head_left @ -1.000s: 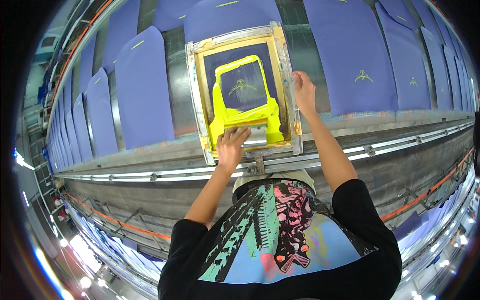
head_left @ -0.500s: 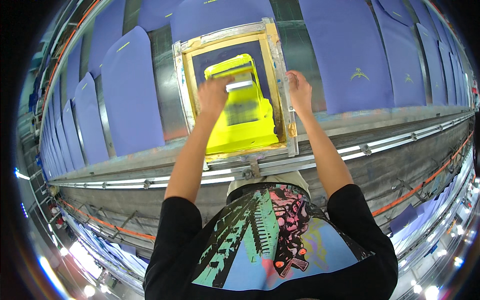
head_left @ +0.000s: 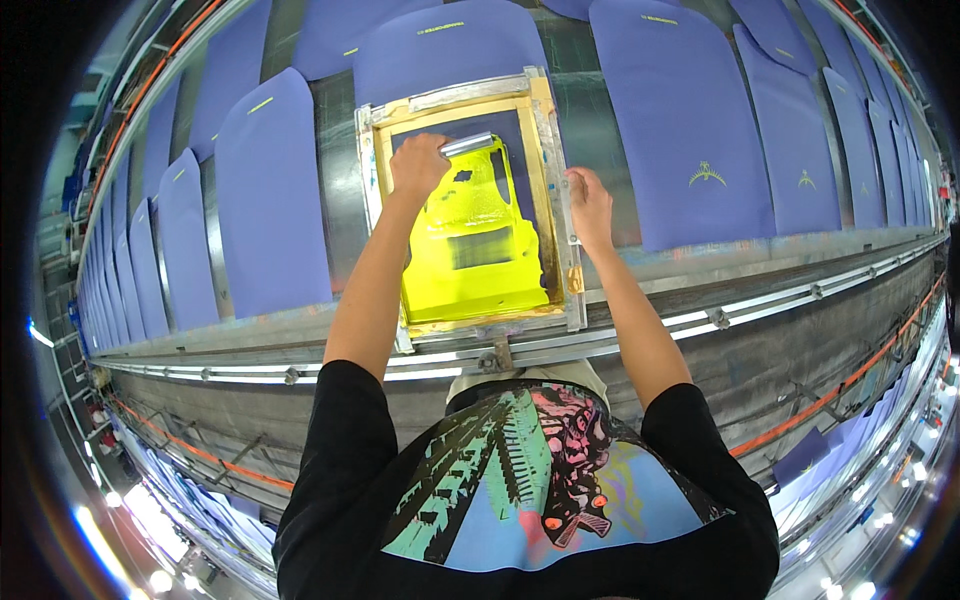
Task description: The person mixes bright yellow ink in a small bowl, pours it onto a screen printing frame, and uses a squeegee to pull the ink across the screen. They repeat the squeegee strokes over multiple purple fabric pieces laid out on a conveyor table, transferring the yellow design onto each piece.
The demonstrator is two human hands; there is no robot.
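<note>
My left hand (head_left: 420, 165) is closed round a squeegee (head_left: 467, 145) with a silver handle, near the far end of a screen-printing frame (head_left: 543, 115). Bright yellow ink (head_left: 470, 296) covers much of the mesh, thickest at the near side, with a thinner dark patch in its middle. Fingers curled, my right hand (head_left: 590, 205) holds the frame's right edge. The squeegee's blade is mostly hidden behind its handle and my left hand. A purple panel (head_left: 450, 45) with a small yellow print reaches out from under the far side of the frame.
Rows of purple panels lie on the long metal table, such as one on the left (head_left: 268, 200) and one on the right (head_left: 690, 130) with a yellow emblem. A metal rail (head_left: 400, 369) runs along the near table edge, and an orange strip (head_left: 800, 410) lies beyond it.
My left hand has moved the squeegee to the far end of the mesh, and the ink behind it is spread differently. My right hand stays at the frame's right edge.
</note>
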